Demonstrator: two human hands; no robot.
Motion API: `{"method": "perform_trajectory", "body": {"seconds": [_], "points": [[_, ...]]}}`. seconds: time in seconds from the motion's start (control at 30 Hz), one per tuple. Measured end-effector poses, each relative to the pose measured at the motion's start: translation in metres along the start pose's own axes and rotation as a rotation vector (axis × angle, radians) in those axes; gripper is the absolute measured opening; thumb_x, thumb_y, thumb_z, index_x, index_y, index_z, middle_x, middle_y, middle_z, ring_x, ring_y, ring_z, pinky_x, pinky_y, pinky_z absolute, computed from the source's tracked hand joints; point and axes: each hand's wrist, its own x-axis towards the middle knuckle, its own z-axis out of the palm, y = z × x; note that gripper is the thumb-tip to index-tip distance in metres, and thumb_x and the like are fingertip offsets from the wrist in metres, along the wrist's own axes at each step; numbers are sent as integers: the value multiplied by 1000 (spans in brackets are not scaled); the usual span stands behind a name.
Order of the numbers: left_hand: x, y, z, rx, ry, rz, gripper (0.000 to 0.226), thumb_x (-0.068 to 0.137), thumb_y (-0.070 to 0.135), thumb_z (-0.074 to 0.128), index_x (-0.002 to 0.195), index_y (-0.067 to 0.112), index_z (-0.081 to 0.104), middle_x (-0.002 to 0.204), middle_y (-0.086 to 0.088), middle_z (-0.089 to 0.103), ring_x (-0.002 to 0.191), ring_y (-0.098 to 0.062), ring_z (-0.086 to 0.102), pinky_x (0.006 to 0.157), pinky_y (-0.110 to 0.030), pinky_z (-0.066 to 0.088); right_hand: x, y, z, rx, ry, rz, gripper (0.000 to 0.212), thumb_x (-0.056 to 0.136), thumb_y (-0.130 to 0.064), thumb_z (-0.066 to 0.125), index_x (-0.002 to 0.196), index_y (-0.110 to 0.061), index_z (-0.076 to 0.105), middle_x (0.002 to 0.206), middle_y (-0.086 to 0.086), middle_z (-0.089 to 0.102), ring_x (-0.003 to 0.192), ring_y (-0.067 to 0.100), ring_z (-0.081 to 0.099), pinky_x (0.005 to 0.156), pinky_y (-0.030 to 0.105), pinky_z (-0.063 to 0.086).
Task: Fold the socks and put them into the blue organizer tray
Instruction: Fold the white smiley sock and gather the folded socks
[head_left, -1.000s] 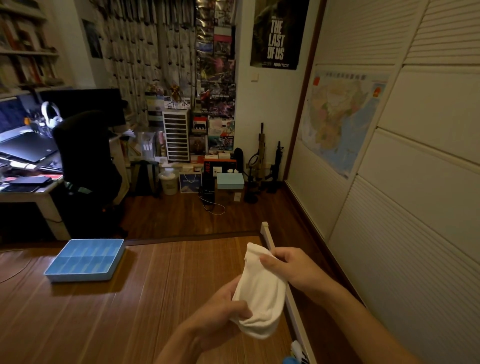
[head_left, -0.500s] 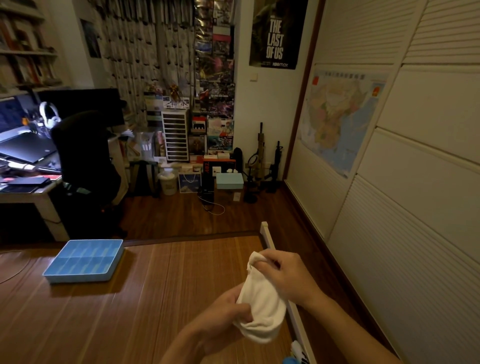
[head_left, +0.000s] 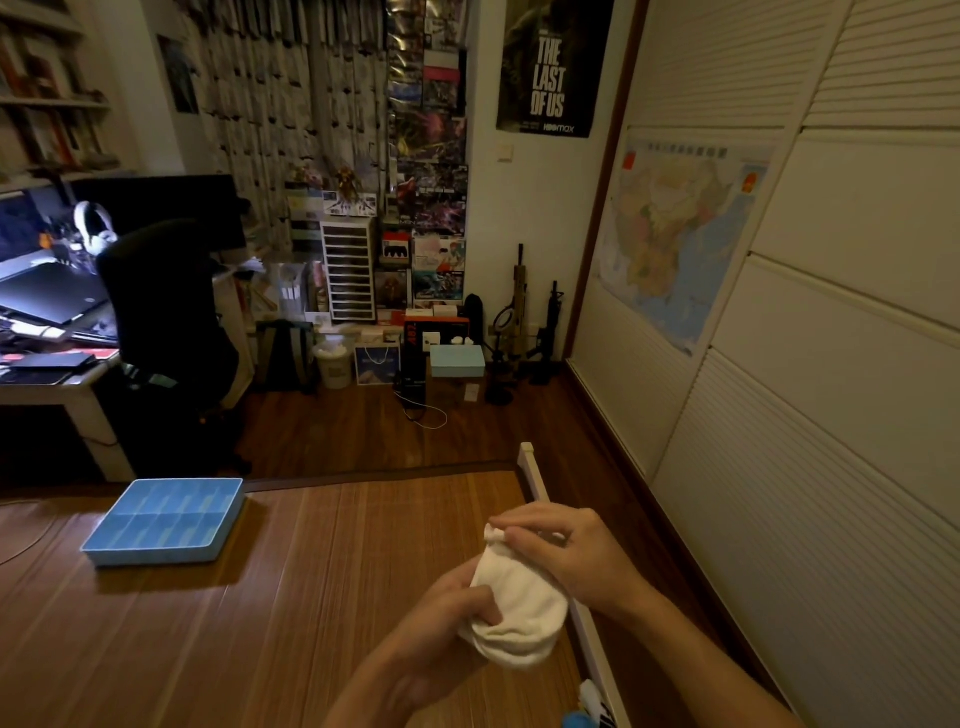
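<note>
Both hands hold a white sock (head_left: 519, 608), bunched into a rounded bundle above the wooden surface at the lower right. My left hand (head_left: 447, 629) grips its lower left side, thumb on the fabric. Curled over the top, my right hand (head_left: 566, 556) pinches the cuff end. The blue organizer tray (head_left: 130, 551) lies flat on the surface at the left, well apart from the hands, and its several compartments look empty.
A white rail (head_left: 535, 478) runs along the surface's right edge, next to the white panelled wall (head_left: 805, 467). Something white and blue (head_left: 587, 712) peeks in at the bottom edge. Beyond the surface are a dark chair (head_left: 166, 312), a desk (head_left: 47, 384) and stacked boxes.
My right hand has come down and curled over the sock's top, pressing the cuff toward the bundle. The sock is more compact and rounder than a second ago. The tray has not moved.
</note>
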Motion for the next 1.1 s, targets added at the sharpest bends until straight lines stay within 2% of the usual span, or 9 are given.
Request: {"method": "perform_trajectory", "body": {"seconds": [0.1, 0.23, 0.33, 0.5, 0.63, 0.7, 0.8, 0.97, 1.1], "points": [[0, 0, 2, -5, -15, 31, 66, 76, -8, 53, 136, 14, 64, 139, -28, 60, 119, -42, 64, 93, -46, 54, 0, -3, -1, 104, 14, 53, 20, 92, -22, 72, 111, -25, 78, 113, -11, 74, 108, 6, 68, 88, 21, 56], [0, -1, 2, 12, 3, 54, 71, 76, -9, 53, 140, 21, 61, 138, -25, 62, 120, -40, 65, 89, -42, 57, 2, -7, -5, 184, 26, 220, 35, 86, -34, 79, 120, -30, 72, 113, -7, 73, 101, 10, 72, 82, 31, 62], [-1, 0, 2, 26, 15, 77, 72, 76, -11, 54, 140, 22, 61, 136, -24, 63, 117, -38, 67, 85, -39, 58, 2, -7, -7, 191, -19, 273, 35, 82, -43, 81, 112, -27, 74, 105, -3, 75, 93, 15, 75, 78, 34, 63], [-1, 1, 4, 40, 42, 61, 64, 77, -8, 56, 138, 12, 62, 134, -27, 63, 114, -38, 67, 83, -38, 58, 0, -6, -6, 160, -28, 223, 36, 80, -39, 84, 112, -28, 74, 106, -3, 75, 95, 14, 74, 78, 36, 64], [-1, 9, 6, 89, 98, 52, 52, 88, 22, 68, 139, 17, 61, 137, -22, 63, 124, -42, 62, 95, -44, 55, -2, -6, -2, 102, -5, 163, 35, 81, -35, 83, 113, -25, 73, 108, -2, 73, 96, 14, 73, 82, 39, 63], [0, 13, 4, 144, 99, 56, 45, 101, 38, 60, 141, 17, 60, 138, -20, 63, 127, -42, 60, 102, -49, 52, -1, -8, -1, 39, -5, 128, 36, 81, -38, 83, 114, -26, 73, 110, -4, 70, 99, 12, 71, 85, 38, 62], [2, 20, 2, 165, 140, 53, 47, 105, 50, 52, 139, 20, 61, 137, -15, 66, 126, -37, 64, 99, -45, 55, 3, -14, 0, -53, -15, 80, 34, 81, -38, 83, 112, -25, 73, 111, -7, 66, 100, 8, 66, 88, 36, 59], [7, 21, -4, 263, 261, 147, 47, 100, 48, 58, 134, 16, 64, 128, -12, 71, 114, -33, 71, 91, -44, 60, 10, -18, 4, -180, -9, 12, 28, 87, -29, 78, 114, -20, 74, 112, -6, 62, 103, 9, 62, 92, 39, 57], [6, 19, -8, 264, 284, 228, 43, 99, 43, 63, 132, 16, 62, 126, -12, 71, 112, -35, 71, 89, -45, 60, 10, -17, 1, -194, -57, 28, 38, 86, -40, 77, 121, -28, 70, 115, -11, 58, 106, 7, 61, 90, 36, 59]]}}
